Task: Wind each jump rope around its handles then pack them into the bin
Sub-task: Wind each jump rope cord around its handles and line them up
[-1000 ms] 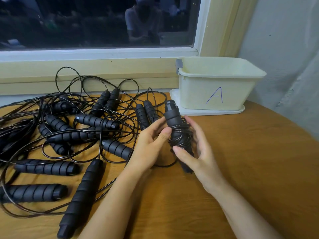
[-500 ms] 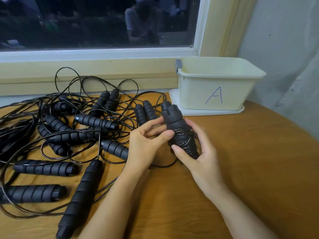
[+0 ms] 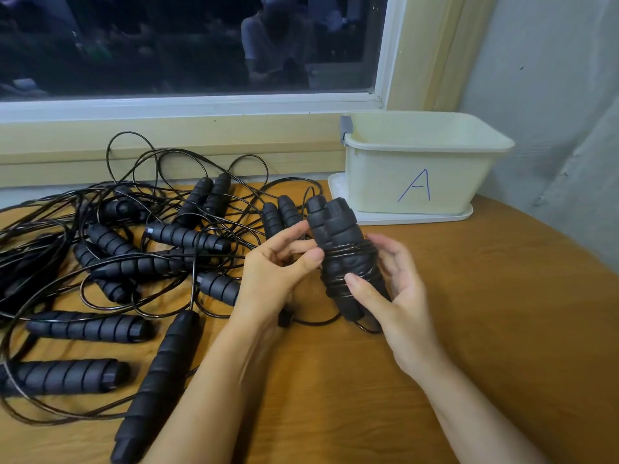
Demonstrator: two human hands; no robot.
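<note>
Judging from how things lie, several slips are possible. The tangle of unwound jump ropes, well to the left of the bin, is crossed by many loops, so a neighbouring cord could be dragged along when one is lifted. The left grip, nearer the bin than the tangle, is closed in a pinch of thumb and fingertips against the side of the wound jump rope. If that pinch were eased, the coils would likely spring loose. A short tail of cord is left unwound beneath the bundle and could snag on the bin's rim. The right grip is curled round the paired handles, with the thumb laid across the windings. The bundle is held in front of the bin and slightly to its left. Whether its lower end rests on the surface cannot be told.

The bin, marked with an A, is set on a white lid. The wooden surface is bounded behind the bin by a pale window frame with dark glass above. A grey wall is seen to the bin's right.
</note>
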